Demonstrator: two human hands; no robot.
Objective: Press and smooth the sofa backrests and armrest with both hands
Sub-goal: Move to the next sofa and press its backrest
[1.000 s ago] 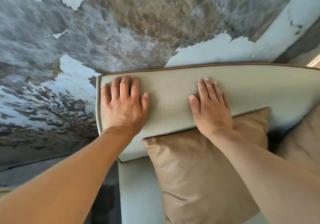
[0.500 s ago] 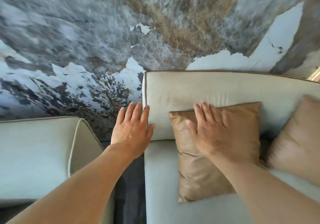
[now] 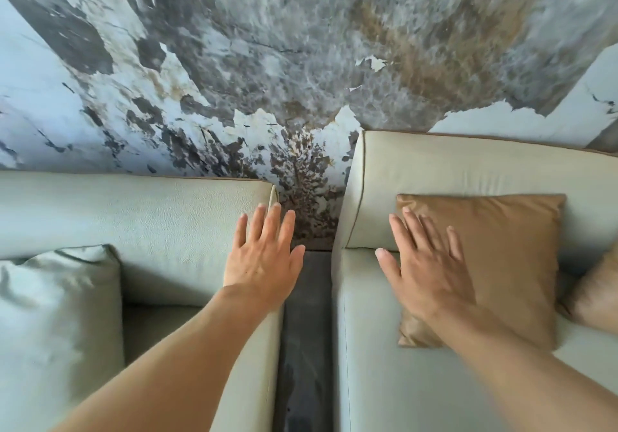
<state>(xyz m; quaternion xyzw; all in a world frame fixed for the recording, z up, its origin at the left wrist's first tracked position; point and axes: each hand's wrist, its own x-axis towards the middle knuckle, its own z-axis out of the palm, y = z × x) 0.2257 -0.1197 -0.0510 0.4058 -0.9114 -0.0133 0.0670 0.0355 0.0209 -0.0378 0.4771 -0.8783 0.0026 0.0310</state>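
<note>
Left hand [image 3: 264,261] flat, fingers spread, empty, over left backrest [image 3: 140,217]. Right hand [image 3: 424,264] likewise empty, above brown cushion [image 3: 501,257]. Probably mid-task; pressing not yet begun here.

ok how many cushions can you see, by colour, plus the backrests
brown cushions: 2 — one under the right hand, one cut off at the right edge
pale green cushion: 1
backrests: 2 — left backrest by the left hand, right backrest
total: 5
</note>
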